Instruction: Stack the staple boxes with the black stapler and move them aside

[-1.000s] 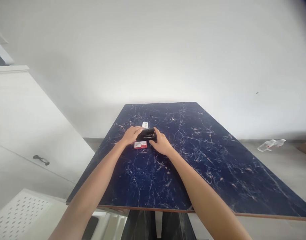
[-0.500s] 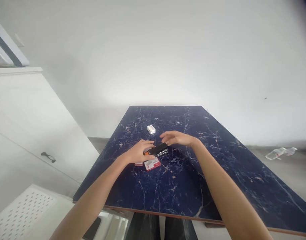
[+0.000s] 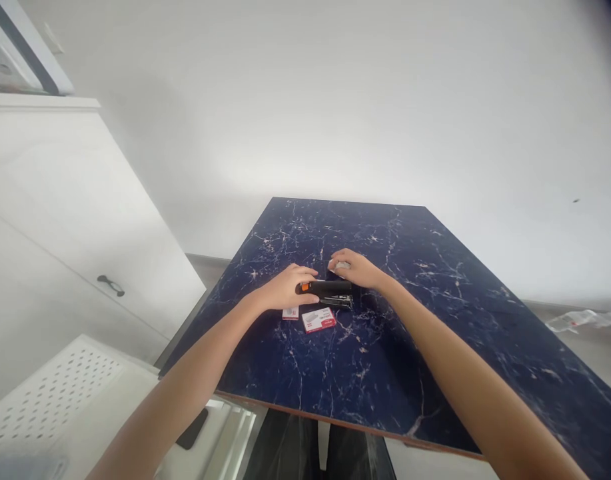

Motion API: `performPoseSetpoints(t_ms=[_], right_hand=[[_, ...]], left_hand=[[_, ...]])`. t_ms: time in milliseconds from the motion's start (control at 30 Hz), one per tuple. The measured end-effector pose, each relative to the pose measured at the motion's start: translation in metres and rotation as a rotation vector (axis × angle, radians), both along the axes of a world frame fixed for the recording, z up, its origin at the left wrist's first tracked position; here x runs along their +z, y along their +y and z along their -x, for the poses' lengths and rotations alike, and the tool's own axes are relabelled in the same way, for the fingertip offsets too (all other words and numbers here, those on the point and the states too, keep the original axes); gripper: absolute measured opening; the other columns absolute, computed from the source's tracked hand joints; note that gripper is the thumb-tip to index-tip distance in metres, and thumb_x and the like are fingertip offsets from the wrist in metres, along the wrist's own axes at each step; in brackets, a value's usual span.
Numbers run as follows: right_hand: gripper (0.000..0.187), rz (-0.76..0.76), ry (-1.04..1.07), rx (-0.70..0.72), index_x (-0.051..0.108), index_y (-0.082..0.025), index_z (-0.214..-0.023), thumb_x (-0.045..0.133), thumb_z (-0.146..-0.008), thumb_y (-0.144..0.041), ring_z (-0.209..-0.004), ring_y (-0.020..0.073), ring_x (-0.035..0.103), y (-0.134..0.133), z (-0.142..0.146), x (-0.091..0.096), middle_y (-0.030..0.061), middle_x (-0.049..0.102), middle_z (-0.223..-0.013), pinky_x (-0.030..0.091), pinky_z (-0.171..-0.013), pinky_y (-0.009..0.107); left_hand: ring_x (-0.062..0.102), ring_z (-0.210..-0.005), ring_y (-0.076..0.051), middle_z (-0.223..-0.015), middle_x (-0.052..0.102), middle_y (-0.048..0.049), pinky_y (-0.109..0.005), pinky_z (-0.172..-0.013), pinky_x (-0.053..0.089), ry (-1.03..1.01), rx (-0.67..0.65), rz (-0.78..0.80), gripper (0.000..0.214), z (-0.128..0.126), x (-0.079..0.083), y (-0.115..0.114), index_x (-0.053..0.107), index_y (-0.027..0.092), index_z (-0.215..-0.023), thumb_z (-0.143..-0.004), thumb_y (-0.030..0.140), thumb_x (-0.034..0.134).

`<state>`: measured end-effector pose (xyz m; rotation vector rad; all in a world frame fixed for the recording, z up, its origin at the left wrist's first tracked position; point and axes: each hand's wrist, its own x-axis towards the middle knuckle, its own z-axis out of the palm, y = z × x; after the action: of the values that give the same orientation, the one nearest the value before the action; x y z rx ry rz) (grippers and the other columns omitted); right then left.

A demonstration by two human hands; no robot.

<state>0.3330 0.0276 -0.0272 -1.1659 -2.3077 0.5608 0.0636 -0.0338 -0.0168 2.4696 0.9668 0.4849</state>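
A black stapler (image 3: 329, 291) with an orange end lies on the dark blue marbled table (image 3: 435, 320). My left hand (image 3: 285, 292) grips its orange end, fingers curled over it. My right hand (image 3: 354, 268) sits just behind the stapler, fingers closed over a small white box (image 3: 341, 266) that shows only partly under them. A red and white staple box (image 3: 318, 319) lies in front of the stapler, and a smaller one (image 3: 290, 313) lies under my left wrist.
A white cabinet (image 3: 60, 220) with a dark handle (image 3: 110, 285) stands to the left. A white perforated surface (image 3: 50, 400) is at lower left, with a dark flat object (image 3: 192, 437) beside it. A plastic bottle (image 3: 580, 320) lies on the floor at right.
My right hand let go of the stapler, reached back and closed over the small white box. My left hand stayed on the stapler, which turned. The view swung left.
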Motion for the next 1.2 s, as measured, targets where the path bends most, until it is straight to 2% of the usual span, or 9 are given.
performPoseSetpoints(t_ms=[133, 267, 333, 433, 567, 800, 967, 1100, 1200], right_hand=[[0.027, 0.047, -0.001, -0.107, 0.076, -0.025, -0.096, 0.051, -0.088, -0.017, -0.122, 0.0246, 0.060, -0.051, -0.027, 0.005, 0.0069, 0.062, -0.130, 0.044, -0.110, 0.042], [0.048, 0.108, 0.041, -0.143, 0.057, -0.027, -0.141, 0.043, -0.095, -0.022, -0.114, 0.0238, 0.064, -0.080, -0.037, 0.011, 0.0069, 0.067, -0.128, 0.048, -0.103, 0.041], [0.053, 0.123, 0.072, -0.167, 0.047, -0.027, -0.149, 0.042, -0.097, -0.024, -0.111, 0.0241, 0.066, -0.086, -0.042, 0.013, 0.0062, 0.069, -0.127, 0.050, -0.100, 0.041], [0.048, 0.089, 0.082, -0.172, 0.054, -0.026, -0.143, 0.043, -0.096, -0.025, -0.115, 0.0247, 0.065, -0.090, -0.048, 0.013, 0.0071, 0.066, -0.134, 0.050, -0.098, 0.039], [0.044, 0.054, 0.037, -0.122, 0.061, -0.025, -0.136, 0.056, -0.092, -0.030, -0.114, 0.0266, 0.065, -0.095, -0.054, 0.015, 0.0087, 0.064, -0.135, 0.051, -0.096, 0.039], [0.050, 0.007, -0.047, -0.149, 0.065, -0.024, -0.129, 0.061, -0.080, -0.015, -0.113, 0.0281, 0.065, -0.094, -0.060, 0.013, 0.0091, 0.065, -0.131, 0.049, -0.101, 0.041], [0.050, -0.038, -0.027, -0.079, 0.064, -0.023, -0.131, 0.066, -0.081, -0.020, -0.120, 0.0292, 0.060, -0.099, -0.054, 0.011, 0.0102, 0.061, -0.137, 0.046, -0.107, 0.044], [0.037, -0.103, -0.077, -0.052, 0.070, -0.019, -0.115, 0.074, -0.080, -0.030, -0.128, 0.0345, 0.053, -0.104, -0.044, 0.011, 0.0137, 0.058, -0.140, 0.044, -0.107, 0.049], [0.021, -0.140, -0.100, -0.055, 0.071, -0.019, -0.102, 0.072, -0.086, -0.033, -0.116, 0.0310, 0.060, -0.103, -0.040, 0.009, 0.0125, 0.065, -0.130, 0.047, -0.100, 0.046]], left_hand=[[0.045, -0.129, -0.034, -0.143, 0.058, -0.0124, -0.051, -0.103, 0.043, -0.024, 0.128, -0.066, 0.056, -0.010, -0.009, -0.001, 0.063, 0.023, -0.136, -0.097, 0.061, 0.049], [0.050, -0.115, -0.032, -0.127, 0.065, -0.0133, -0.048, -0.096, 0.045, -0.050, 0.097, -0.099, 0.051, -0.019, -0.010, -0.005, 0.068, 0.022, -0.125, -0.096, 0.060, 0.051], [0.052, -0.106, -0.030, -0.110, 0.068, -0.0129, -0.046, -0.091, 0.045, -0.044, 0.089, -0.116, 0.047, -0.023, -0.007, -0.008, 0.072, 0.021, -0.114, -0.095, 0.060, 0.052], [0.053, -0.099, -0.029, -0.098, 0.068, -0.0118, -0.044, -0.088, 0.045, -0.028, 0.101, -0.113, 0.045, -0.027, 0.000, -0.012, 0.073, 0.021, -0.108, -0.096, 0.058, 0.051], [0.059, -0.106, -0.028, -0.115, 0.070, -0.0090, -0.043, -0.094, 0.045, -0.065, 0.041, 0.054, 0.041, -0.018, 0.012, -0.010, 0.070, 0.026, -0.123, -0.103, 0.046, 0.041], [0.064, -0.113, -0.033, -0.124, 0.071, -0.0082, -0.043, -0.094, 0.050, -0.027, 0.090, 0.282, 0.038, 0.005, 0.014, 0.008, 0.074, 0.032, -0.124, -0.095, 0.047, 0.056], [0.068, -0.107, -0.032, -0.123, 0.073, -0.0080, -0.041, -0.090, 0.053, -0.042, 0.100, 0.361, 0.037, 0.004, 0.015, 0.009, 0.076, 0.030, -0.121, -0.091, 0.048, 0.062], [0.068, -0.111, -0.030, -0.131, 0.070, -0.0075, -0.038, -0.091, 0.053, -0.034, 0.041, 0.410, 0.041, 0.001, 0.022, 0.006, 0.071, 0.028, -0.129, -0.096, 0.047, 0.057], [0.068, -0.111, -0.029, -0.129, 0.072, -0.0071, -0.037, -0.092, 0.052, -0.024, 0.013, 0.418, 0.040, 0.002, 0.024, 0.006, 0.071, 0.027, -0.129, -0.097, 0.046, 0.056]])
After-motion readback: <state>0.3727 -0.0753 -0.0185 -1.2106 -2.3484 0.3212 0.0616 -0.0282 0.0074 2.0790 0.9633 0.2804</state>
